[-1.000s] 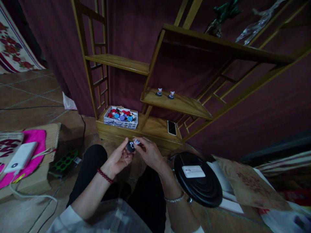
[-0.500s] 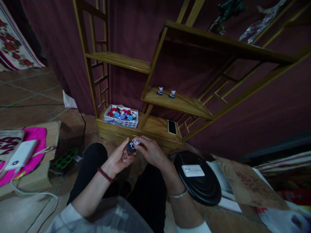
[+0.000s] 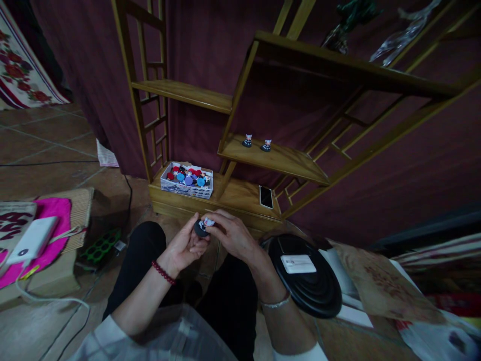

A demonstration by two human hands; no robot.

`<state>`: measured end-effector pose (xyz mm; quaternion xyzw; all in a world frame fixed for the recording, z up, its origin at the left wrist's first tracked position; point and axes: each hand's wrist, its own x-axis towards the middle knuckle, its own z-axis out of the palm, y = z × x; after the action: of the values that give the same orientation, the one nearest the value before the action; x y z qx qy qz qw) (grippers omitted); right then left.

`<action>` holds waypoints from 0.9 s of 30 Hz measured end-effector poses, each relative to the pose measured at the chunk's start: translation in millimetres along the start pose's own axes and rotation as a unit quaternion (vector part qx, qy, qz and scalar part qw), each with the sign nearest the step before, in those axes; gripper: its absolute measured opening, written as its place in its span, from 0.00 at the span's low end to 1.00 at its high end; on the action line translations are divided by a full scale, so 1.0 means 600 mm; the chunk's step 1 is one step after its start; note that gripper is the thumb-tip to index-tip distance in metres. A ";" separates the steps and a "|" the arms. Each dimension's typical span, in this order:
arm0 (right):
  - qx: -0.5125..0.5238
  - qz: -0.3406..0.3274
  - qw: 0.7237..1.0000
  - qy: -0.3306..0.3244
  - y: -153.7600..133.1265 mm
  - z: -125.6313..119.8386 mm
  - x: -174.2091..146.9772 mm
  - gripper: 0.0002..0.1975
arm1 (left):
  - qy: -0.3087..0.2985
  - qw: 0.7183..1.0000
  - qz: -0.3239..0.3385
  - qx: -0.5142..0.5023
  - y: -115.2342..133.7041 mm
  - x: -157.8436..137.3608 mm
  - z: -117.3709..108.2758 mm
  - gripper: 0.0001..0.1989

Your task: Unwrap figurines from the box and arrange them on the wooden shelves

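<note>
Between my hands, above my knees, is a small figurine point(image 3: 202, 228) with a dark round base and a white-and-pink top. My left hand point(image 3: 187, 245) is closed on its base side, fingers curled under it. My right hand point(image 3: 233, 234) pinches the top with thumb and fingers. Two similar figurines, the left one point(image 3: 247, 141) and the right one point(image 3: 266, 146), stand upright on the middle wooden shelf point(image 3: 278, 161). A cardboard box point(image 3: 187, 189) on the low shelf holds several small figures with red, blue and purple parts.
A phone point(image 3: 266, 196) lies on the low shelf at right. On the floor, a black round lid-like object point(image 3: 311, 296) bears a white card point(image 3: 298, 264). To the left, a white power bank point(image 3: 33, 239) with a cable rests on pink cloth near a green tray point(image 3: 99, 248).
The figurine has tilted slightly between my fingers, and its top has shifted a little to the left. The shelf figurines and the box stay in place.
</note>
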<state>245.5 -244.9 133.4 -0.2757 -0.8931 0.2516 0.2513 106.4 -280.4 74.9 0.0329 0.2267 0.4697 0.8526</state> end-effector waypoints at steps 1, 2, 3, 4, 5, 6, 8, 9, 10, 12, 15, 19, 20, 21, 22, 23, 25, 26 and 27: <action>0.000 -0.007 1.000 -0.003 0.000 -0.001 0.000 0.09 | -0.001 1.000 -0.004 0.003 0.000 -0.001 0.000 0.20; 0.001 -0.013 1.000 -0.004 0.001 -0.001 0.000 0.09 | -0.001 1.000 -0.007 0.005 0.000 -0.001 0.000 0.20; 0.002 -0.018 1.000 -0.003 0.001 -0.001 0.000 0.10 | -0.002 1.000 -0.009 0.006 0.000 -0.001 -0.001 0.20; 0.003 -0.020 1.000 -0.003 0.002 -0.002 0.000 0.10 | -0.002 1.000 -0.009 0.007 -0.001 0.000 -0.001 0.20; 0.004 -0.019 1.000 -0.002 0.003 -0.002 0.000 0.11 | -0.002 1.000 -0.009 0.007 -0.001 0.001 -0.002 0.20; 0.005 -0.017 1.000 0.000 0.003 -0.002 0.000 0.11 | -0.001 1.000 -0.008 0.008 -0.001 0.002 -0.002 0.19; 0.004 -0.009 1.000 0.003 0.004 -0.001 0.000 0.13 | 0.001 1.000 -0.001 0.010 -0.002 0.003 -0.001 0.19; 0.003 -0.004 1.000 0.004 0.004 -0.001 0.000 0.13 | 0.003 1.000 0.004 0.011 -0.002 0.004 -0.001 0.19; 0.002 0.000 1.000 0.006 0.004 -0.001 0.001 0.13 | 0.006 1.000 0.008 0.012 -0.001 0.004 0.000 0.19; -0.001 0.009 1.000 0.013 0.004 0.000 0.001 0.13 | 0.013 1.000 0.016 0.012 -0.001 0.004 0.003 0.19; -0.003 0.018 1.000 0.020 0.002 0.000 0.003 0.13 | 0.020 1.000 0.018 0.008 0.000 0.002 0.005 0.19; -0.006 0.026 0.999 0.018 0.000 -0.001 0.003 0.12 | 0.007 1.000 0.018 0.010 0.001 -0.001 0.001 0.18; -0.008 0.031 0.999 0.019 -0.001 -0.001 0.003 0.11 | 0.004 1.000 0.022 0.010 0.001 -0.002 0.000 0.18; -0.010 0.035 0.999 0.019 -0.001 0.000 0.002 0.11 | 0.002 1.000 0.027 0.009 0.001 -0.002 0.000 0.17; -0.012 0.039 0.999 0.019 -0.001 0.001 0.002 0.11 | 0.002 0.999 0.034 0.006 0.000 -0.003 -0.001 0.16; -0.015 0.043 0.999 0.019 -0.001 0.002 0.001 0.11 | 0.001 0.999 0.040 0.002 0.000 -0.003 0.000 0.16; -0.019 0.047 0.998 0.022 -0.001 0.004 0.000 0.11 | 0.000 0.999 0.047 -0.009 -0.001 -0.003 0.000 0.14; -0.019 0.048 0.998 0.025 -0.002 0.004 -0.001 0.12 | -0.001 0.999 0.049 -0.012 -0.001 -0.003 0.001 0.14; -0.018 0.049 0.998 0.028 -0.002 0.005 -0.002 0.12 | -0.002 0.999 0.050 -0.013 -0.001 -0.002 0.001 0.15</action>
<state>244.0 -247.3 131.4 -0.3309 -0.8755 0.2398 0.2580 106.8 -281.8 75.9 0.0338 0.2165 0.5143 0.8292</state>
